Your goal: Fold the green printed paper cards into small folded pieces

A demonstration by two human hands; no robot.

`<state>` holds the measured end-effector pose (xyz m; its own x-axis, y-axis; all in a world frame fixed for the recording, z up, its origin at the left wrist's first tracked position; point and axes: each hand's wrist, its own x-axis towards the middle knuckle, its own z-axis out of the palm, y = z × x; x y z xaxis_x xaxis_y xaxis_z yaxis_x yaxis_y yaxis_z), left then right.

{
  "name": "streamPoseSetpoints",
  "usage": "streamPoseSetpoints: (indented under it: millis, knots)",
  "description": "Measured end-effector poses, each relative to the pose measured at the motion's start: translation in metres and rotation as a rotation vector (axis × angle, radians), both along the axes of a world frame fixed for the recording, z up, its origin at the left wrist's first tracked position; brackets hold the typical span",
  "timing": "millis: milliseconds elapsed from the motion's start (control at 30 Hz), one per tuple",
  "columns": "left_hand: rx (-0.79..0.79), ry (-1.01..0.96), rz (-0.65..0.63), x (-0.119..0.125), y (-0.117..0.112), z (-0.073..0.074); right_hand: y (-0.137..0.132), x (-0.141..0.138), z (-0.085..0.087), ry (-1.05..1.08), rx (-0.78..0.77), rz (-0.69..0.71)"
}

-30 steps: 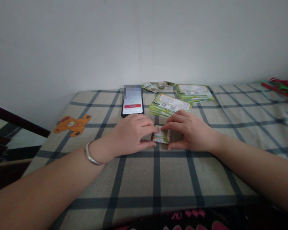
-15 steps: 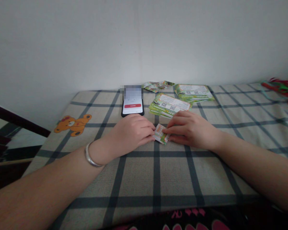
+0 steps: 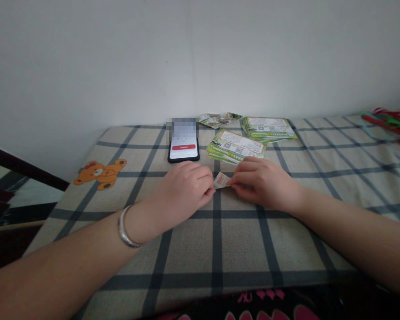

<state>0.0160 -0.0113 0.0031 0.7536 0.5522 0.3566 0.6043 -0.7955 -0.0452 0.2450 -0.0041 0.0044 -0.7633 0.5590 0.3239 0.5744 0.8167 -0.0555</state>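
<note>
One paper [image 3: 222, 180], now showing less, is pinched by left hand [image 3: 188, 186] and right hand [image 3: 266, 183].

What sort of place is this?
Probably a room in a home: a checked cloth covers the table, a teddy bear picture decorates it, and a phone lies near the plain wall. The wider room is out of view.

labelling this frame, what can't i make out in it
All in the head view:
Small paper: ends hidden by the left hand and right hand.
Phone: upper screen covered by a pixelated patch.
Green cards: fine print too small to read.
Red and green object: blurred, cut off by the right edge.
</note>
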Motion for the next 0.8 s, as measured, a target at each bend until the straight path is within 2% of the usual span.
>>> streamPoseSetpoints:
  millis: [167, 400, 633, 800]
  knots:
    - [-0.094, -0.011, 0.085, 0.0012, -0.0012, -0.0006, -0.0017, -0.0008, -0.0026, 0.044, -0.019, -0.072]
    - [-0.221, -0.064, 0.135, 0.0022, -0.0005, 0.0005, 0.0013, 0.0004, -0.0063, 0.129, -0.144, -0.183]
    - [-0.252, -0.119, 0.166, 0.0034, -0.0002, -0.0017, 0.0057, -0.0016, -0.0083, 0.170, -0.158, -0.150]
    - [-0.324, -0.181, 0.188, 0.0027, 0.0039, -0.0050, 0.0062, -0.0023, -0.0072, 0.199, -0.241, -0.132]
